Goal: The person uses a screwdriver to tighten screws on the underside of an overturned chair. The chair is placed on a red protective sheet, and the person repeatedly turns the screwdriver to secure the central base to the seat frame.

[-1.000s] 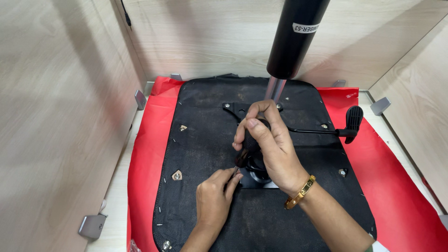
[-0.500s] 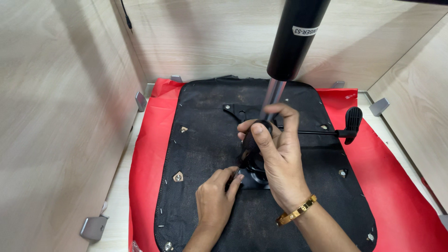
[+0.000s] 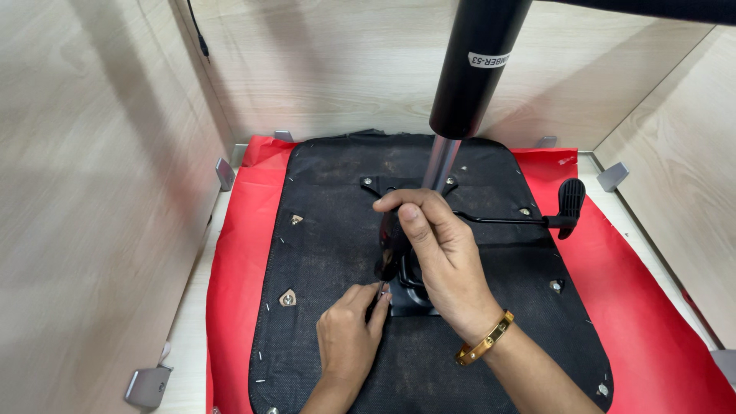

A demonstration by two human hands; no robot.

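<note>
In the head view, an upturned seat (image 3: 322,230) covered in black fabric is seen lying on a red sheet (image 3: 238,230) inside a box of pale wooden walls (image 3: 84,192). A black metal mechanism (image 3: 399,264) is fixed at the middle of the seat, and a gas cylinder (image 3: 475,69) rises from it towards the camera. The right hand (image 3: 445,257) is curled around the mechanism, fingers closed on its top, with a gold bracelet (image 3: 484,349) at the wrist. The left hand (image 3: 349,333) is pinched narrowly on a small dark piece at the mechanism's lower left edge; what that piece is cannot be told. A black lever (image 3: 567,207) is seen extending to the right.
</note>
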